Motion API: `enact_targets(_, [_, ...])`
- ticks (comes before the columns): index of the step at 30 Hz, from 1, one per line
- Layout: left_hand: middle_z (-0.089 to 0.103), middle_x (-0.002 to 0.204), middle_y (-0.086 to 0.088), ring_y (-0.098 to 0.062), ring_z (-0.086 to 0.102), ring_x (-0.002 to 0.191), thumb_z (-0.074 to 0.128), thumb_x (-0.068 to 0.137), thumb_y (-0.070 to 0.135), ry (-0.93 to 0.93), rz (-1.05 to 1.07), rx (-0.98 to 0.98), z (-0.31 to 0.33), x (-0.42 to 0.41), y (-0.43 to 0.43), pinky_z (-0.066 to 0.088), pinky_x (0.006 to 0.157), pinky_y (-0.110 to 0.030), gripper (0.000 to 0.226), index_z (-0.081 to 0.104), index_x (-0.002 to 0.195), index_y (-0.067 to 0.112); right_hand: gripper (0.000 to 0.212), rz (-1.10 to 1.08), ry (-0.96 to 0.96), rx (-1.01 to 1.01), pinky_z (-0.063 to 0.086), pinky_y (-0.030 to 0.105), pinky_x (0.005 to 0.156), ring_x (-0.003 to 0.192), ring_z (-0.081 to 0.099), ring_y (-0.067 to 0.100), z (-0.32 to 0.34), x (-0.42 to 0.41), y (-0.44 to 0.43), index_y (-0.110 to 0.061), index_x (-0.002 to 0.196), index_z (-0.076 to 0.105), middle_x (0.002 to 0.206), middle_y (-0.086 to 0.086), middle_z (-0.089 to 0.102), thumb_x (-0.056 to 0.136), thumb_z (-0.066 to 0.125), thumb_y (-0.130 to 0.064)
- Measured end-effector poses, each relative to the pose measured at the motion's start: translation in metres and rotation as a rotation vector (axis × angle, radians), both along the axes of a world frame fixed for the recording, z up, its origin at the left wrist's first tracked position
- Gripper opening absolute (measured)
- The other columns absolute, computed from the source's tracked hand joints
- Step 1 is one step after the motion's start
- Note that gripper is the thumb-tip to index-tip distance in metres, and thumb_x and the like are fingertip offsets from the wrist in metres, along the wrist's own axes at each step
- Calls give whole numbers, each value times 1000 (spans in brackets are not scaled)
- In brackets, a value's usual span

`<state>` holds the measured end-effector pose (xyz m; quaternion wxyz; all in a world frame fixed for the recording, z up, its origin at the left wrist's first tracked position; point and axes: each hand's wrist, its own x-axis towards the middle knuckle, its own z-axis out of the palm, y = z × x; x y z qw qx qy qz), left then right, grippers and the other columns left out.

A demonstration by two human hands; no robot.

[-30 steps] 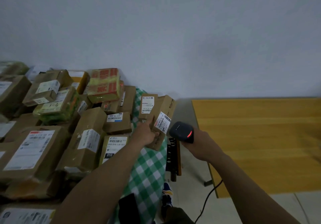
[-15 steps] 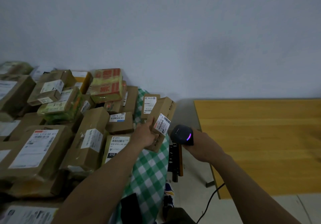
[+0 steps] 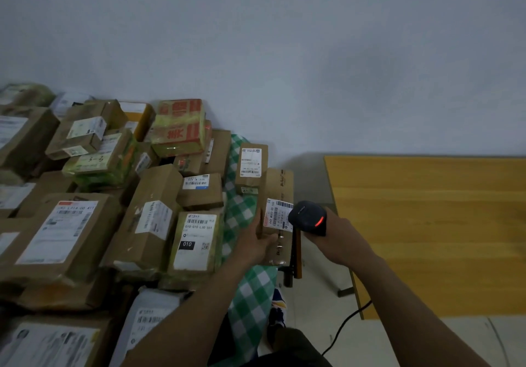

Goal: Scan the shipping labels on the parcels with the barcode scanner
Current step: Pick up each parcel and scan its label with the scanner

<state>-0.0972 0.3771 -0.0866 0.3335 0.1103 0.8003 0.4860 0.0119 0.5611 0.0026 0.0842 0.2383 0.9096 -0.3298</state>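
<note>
Parcel (image 3: 280,184) in your left hand (image 3: 253,243): brown cardboard; its label (image 3: 277,217) white, black barcodes, reddish strip on one edge. Scanner (image 3: 308,218) in your right hand (image 3: 338,241): black, with a red light. Cloth (image 3: 250,290) under your left forearm: green-and-white check. Table (image 3: 427,224) right of your right hand: yellow-orange wood grain. Wrapped box (image 3: 179,127) beyond your left hand: yellow-green with red characters. Cable (image 3: 345,325) below your right forearm: black.

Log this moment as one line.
step: label scan | left hand: holds brown parcel | right hand: holds barcode scanner, red light on, beside shipping label
</note>
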Motion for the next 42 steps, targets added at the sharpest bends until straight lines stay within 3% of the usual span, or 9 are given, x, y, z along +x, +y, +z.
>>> enact_targets(6, [61,137,13,-10,56,125,61,100,6,-138,138,68,-41,20,-15,44,95,-28,60,44,145,42,37,54,-20,-29,46,25,79,102,62,13,-19,-3,-9,-27,131,55,109,-8,63,98,69,-33])
enact_targets(11, [56,149,8,-12,56,124,59,101,15,-145,173,-46,-68,10,-20,50,107,-42,70,30,159,40,33,54,-53,-42,50,29,83,102,63,16,-31,-3,-7,-23,129,59,110,-3,67,99,69,-30])
enact_targets(16, [50,138,3,-8,55,106,46,109,17,-20,81,-174,-65,-1,-7,51,89,-24,62,19,164,31,42,38,-107,-62,50,29,81,103,66,16,-41,-2,-1,-27,135,57,116,-2,71,97,70,-39])
enact_targets(20, [18,166,-3,-26,34,145,67,96,38,53,-62,-303,-71,0,0,36,119,-48,92,6,165,30,50,-1,-132,-84,50,30,82,106,66,18,-46,-3,-1,-26,139,54,118,-1,71,95,72,-39])
enact_targets(25, [-8,171,-4,-34,15,155,63,94,47,99,-194,-448,-70,-3,7,29,123,-52,104,-13,164,27,53,-14,-141,-91,50,30,82,105,67,20,-50,-8,-2,-23,139,52,120,2,71,94,72,-43])
enact_targets(32, [28,161,7,-17,41,141,50,102,50,297,41,-276,-15,11,-1,47,110,-42,61,32,158,32,35,-43,-62,-147,45,23,74,91,61,8,-44,-12,-15,-29,128,54,105,-8,64,97,71,-34])
enact_targets(34, [36,157,9,-11,39,139,49,102,49,419,91,-252,8,18,-18,40,114,-36,53,42,152,30,31,-69,-30,-184,43,16,70,86,59,-1,-43,-10,-22,-31,124,56,104,-9,65,97,72,-32])
enact_targets(38, [41,155,4,-17,32,144,61,100,27,583,277,-332,42,23,-65,30,117,-35,49,50,148,26,42,-33,20,-239,45,17,72,96,63,2,-40,-10,-42,-32,133,57,112,-12,69,94,72,-37])
enact_targets(42, [37,158,-5,-26,30,145,66,96,29,505,348,-428,41,22,-108,33,117,-44,61,44,152,20,32,26,34,-267,52,27,77,97,67,10,-35,-13,-64,-31,122,60,104,-12,68,94,72,-37])
